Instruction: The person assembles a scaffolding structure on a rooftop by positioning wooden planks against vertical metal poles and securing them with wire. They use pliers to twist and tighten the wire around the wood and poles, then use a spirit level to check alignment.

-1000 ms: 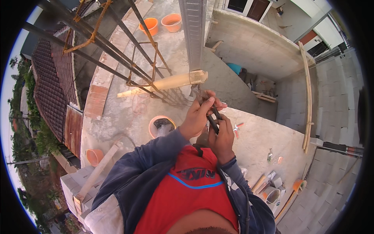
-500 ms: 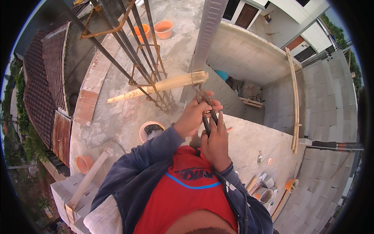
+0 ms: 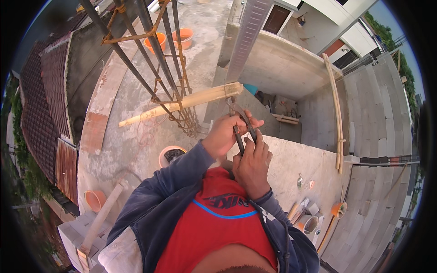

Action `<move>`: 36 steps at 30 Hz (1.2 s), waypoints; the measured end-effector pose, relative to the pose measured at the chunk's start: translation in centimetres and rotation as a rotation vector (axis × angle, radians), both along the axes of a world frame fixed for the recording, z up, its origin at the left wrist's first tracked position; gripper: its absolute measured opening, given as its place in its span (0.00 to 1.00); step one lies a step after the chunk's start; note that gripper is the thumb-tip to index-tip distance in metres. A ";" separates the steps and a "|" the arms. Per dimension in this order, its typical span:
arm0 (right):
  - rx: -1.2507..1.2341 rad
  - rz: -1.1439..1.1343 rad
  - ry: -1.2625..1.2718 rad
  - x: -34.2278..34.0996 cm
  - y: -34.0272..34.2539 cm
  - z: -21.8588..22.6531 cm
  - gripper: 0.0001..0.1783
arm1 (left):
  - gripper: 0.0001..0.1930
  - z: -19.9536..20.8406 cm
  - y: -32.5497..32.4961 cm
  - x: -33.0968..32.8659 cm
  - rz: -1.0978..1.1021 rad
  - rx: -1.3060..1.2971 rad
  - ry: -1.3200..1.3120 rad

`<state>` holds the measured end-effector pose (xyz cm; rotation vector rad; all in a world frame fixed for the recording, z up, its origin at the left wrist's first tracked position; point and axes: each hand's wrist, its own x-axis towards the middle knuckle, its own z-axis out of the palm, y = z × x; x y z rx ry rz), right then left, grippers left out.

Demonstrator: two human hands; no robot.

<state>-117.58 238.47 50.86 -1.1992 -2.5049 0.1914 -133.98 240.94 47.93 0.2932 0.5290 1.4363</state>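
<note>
A pair of dark pincers is between my hands, in front of my chest, with its jaws pointing away from me. The jaws are beside the end of a pale wooden beam and a thin upright rod. My left hand is closed around the pincers just below the jaws, thumb and fingers near one handle. Lower down, my right hand grips the handles, its fingers curled. Whether a wire is in the jaws or the left fingers is too small to make out.
Tall rebar columns rise at the left, tied with rusty stirrups. A metal post stands ahead. Past the slab edge there is a drop beside a block wall. Orange buckets and a pink bucket stand around.
The pincers' handles have spread further apart. My right fingers, straighter before, are now curled round the handle. The whole view has shifted slightly.
</note>
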 end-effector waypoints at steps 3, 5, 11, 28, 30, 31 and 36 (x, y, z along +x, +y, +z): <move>-0.014 0.020 0.057 0.1 0.4 -0.9 0.27 | 0.11 0.1 -0.1 -0.2 -0.022 0.034 0.001; -0.068 0.019 0.145 0.2 0.9 -1.9 0.28 | 0.10 -0.3 0.1 0.2 -0.011 0.011 0.038; -0.244 -0.032 0.448 -0.7 2.8 -4.4 0.29 | 0.07 -1.0 0.5 1.8 0.130 -0.030 0.245; -0.224 0.124 0.472 -0.7 7.2 -8.5 0.22 | 0.06 -4.0 2.2 2.2 0.267 0.048 0.451; -0.289 0.135 0.471 0.2 6.9 -7.2 0.20 | 0.03 -2.2 1.6 2.9 0.261 -0.026 0.420; -0.323 0.156 0.476 0.5 6.7 -6.8 0.20 | 0.04 -2.1 1.4 3.0 0.257 -0.010 0.444; -0.722 0.237 0.484 1.3 7.0 -4.8 0.18 | 0.12 -2.5 -0.2 2.4 0.192 0.013 0.591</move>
